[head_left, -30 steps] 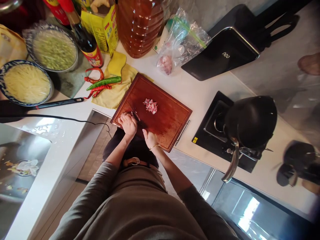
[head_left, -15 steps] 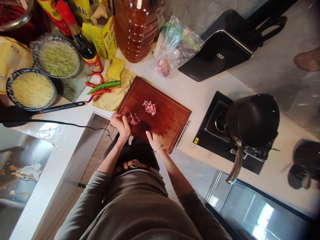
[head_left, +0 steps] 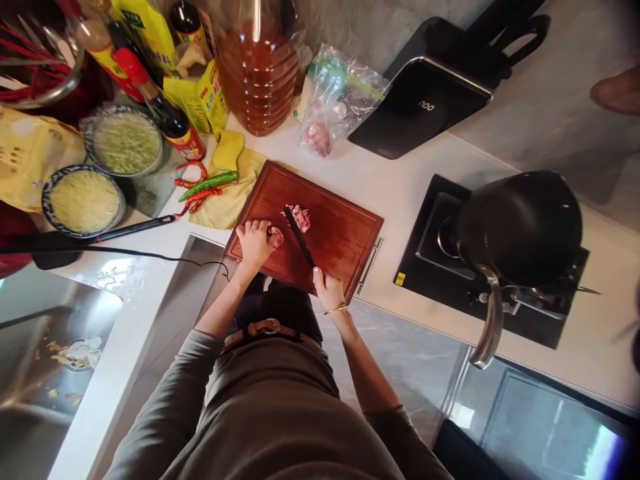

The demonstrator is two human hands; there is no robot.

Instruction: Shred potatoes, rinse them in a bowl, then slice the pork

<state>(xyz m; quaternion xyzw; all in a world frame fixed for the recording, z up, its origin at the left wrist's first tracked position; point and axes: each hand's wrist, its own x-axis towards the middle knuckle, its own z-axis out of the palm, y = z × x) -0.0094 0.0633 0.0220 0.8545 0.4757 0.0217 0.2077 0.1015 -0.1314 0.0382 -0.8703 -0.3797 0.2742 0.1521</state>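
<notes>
"Well, what did you have in the right hand (head_left: 329, 287)?"

"I had its grip closed firmly around the handle of a knife (head_left: 299, 233), blade slanting over the wooden board (head_left: 345, 233). Its tip was at the left edge of the chopped meat (head_left: 303, 218) (whether they touched, I couldn't tell)."

"And the left hand (head_left: 256, 245)?"

"I saw that grip curled round a larger piece of meat (head_left: 277, 237) on the board's left part; only its end showed."

"Anything around it?"

"Red and green peppers (head_left: 207, 185) lay on a yellow cloth (head_left: 225, 208) on the bench (head_left: 360, 177), left of the board. Rightward, a black pan (head_left: 520, 230) stood on the stove (head_left: 415, 270)."
</notes>
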